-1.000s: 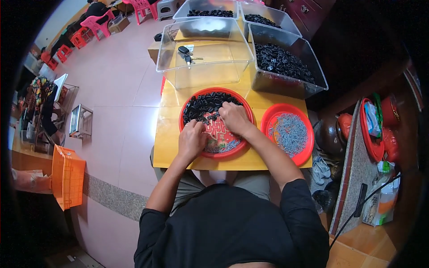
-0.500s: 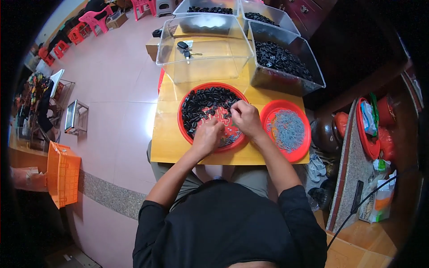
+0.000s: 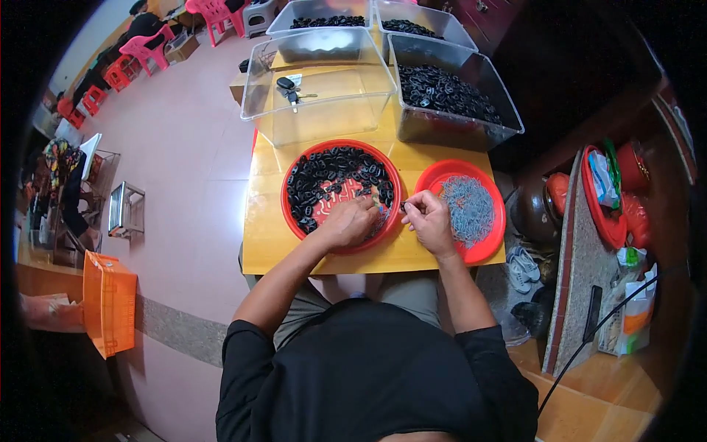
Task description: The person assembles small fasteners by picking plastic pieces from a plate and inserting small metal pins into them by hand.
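Note:
A red round basin (image 3: 284, 197) stands on the yellow table, with many small black oval pieces (image 3: 340, 163) heaped along its far and left sides. My left hand (image 3: 352, 222) is inside the basin at its near right, fingers bent down and closed; whatever is between them is hidden. Between the two red vessels, over the basin's right rim, my right hand (image 3: 431, 223) pinches a small black piece (image 3: 403, 207) between thumb and fingertips. Just right of it, a red plate (image 3: 487, 253) holds a pile of thin silvery metal pins (image 3: 470, 211).
Behind the basin stands a clear plastic box (image 3: 318, 110); keys with a black fob (image 3: 289, 87) show through it. A box of black pieces (image 3: 451, 92) stands to its right, with two more behind. An orange crate (image 3: 110, 302) is on the floor at left.
My right hand has moved out of the basin, right and slightly nearer to me, with a black piece in its fingertips. My left hand has shifted slightly right within the basin.

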`<state>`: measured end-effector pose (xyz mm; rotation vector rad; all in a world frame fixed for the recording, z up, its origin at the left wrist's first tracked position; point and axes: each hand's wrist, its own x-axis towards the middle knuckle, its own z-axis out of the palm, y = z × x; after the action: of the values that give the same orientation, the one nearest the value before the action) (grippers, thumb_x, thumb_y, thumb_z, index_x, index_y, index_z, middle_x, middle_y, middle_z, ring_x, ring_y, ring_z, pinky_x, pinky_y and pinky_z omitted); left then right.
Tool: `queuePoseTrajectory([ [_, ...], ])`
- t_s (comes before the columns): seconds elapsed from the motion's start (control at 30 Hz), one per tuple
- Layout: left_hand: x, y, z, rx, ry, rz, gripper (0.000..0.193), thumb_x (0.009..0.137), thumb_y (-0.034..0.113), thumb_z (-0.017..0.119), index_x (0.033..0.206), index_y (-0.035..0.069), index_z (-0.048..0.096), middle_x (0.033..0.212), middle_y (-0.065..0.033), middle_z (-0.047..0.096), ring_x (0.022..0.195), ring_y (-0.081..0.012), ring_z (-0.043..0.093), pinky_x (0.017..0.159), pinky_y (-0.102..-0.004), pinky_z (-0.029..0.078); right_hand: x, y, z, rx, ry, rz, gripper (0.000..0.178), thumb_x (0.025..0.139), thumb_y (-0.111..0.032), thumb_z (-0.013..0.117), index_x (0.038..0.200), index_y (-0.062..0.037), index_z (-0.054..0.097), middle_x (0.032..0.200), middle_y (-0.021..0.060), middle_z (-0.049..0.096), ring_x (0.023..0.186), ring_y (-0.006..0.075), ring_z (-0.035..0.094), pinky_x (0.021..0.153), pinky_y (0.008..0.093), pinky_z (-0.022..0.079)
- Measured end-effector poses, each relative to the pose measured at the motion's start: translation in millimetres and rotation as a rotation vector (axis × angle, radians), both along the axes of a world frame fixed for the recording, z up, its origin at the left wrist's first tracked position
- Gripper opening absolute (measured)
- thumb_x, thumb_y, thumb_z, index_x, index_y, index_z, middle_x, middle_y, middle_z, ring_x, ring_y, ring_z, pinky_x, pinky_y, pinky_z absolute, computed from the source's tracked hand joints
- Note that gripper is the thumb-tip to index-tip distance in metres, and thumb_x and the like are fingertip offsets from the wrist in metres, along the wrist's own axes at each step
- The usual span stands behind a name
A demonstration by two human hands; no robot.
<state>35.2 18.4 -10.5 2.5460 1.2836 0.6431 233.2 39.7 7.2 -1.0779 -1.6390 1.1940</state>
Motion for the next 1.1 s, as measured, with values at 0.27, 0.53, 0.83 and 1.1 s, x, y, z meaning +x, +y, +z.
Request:
queuePoseTrajectory([
  [0.27,-15.4,-11.5,-4.8,-0.411,-0.447,0.111,0.009,0.075,0.008,0.056,0.077,0.002,0.05,0.074,-0.0083,0.053,0.067,-0.0173,0.052,0.057,-0.0298,0.042,-15.0,-16.4,9.0,-0.24,0.138,0.057,0.003,0.085,-0.004,0.053,0.084,-0.002,0.055,0.071,0.0034,0.06,0.055,0.0055,0.055,0.046,0.0181,0.044],
  [0.53,-14.3,-38.4,8.9,-0.853,-1.227,0.084,0.011,0.083,0.014,0.059,0.081,0.006,0.051,0.073,0.0025,0.052,0.062,-0.0051,0.046,0.056,-0.019,0.037,-35.5,-29.1,17.8,-0.3,0.169,0.181,0.004,0.085,-0.006,0.054,0.085,-0.0022,0.055,0.068,0.0021,0.058,0.051,0.0037,0.051,0.045,0.0176,0.044],
  [0.83,-18.7,-47.1,14.2,-0.784,-1.312,0.066,0.008,0.083,0.01,0.057,0.082,0.005,0.051,0.073,0.002,0.052,0.061,-0.0044,0.046,0.054,-0.0182,0.037,-41.3,-35.8,25.6,-0.282,0.148,0.175,0.005,0.085,-0.006,0.054,0.083,-0.0021,0.055,0.066,0.0014,0.057,0.049,0.0033,0.05,0.043,0.0172,0.042],
  [1.1,-18.3,-47.5,13.4,-0.759,-1.283,0.054,0.009,0.082,0.01,0.058,0.083,0.004,0.051,0.074,0.002,0.052,0.063,-0.0044,0.046,0.056,-0.0182,0.038,-42.4,-37.1,24.6,-0.257,0.1,0.196,0.005,0.085,-0.007,0.055,0.081,-0.003,0.055,0.065,0.0006,0.057,0.049,0.0028,0.05,0.043,0.0168,0.042],
])
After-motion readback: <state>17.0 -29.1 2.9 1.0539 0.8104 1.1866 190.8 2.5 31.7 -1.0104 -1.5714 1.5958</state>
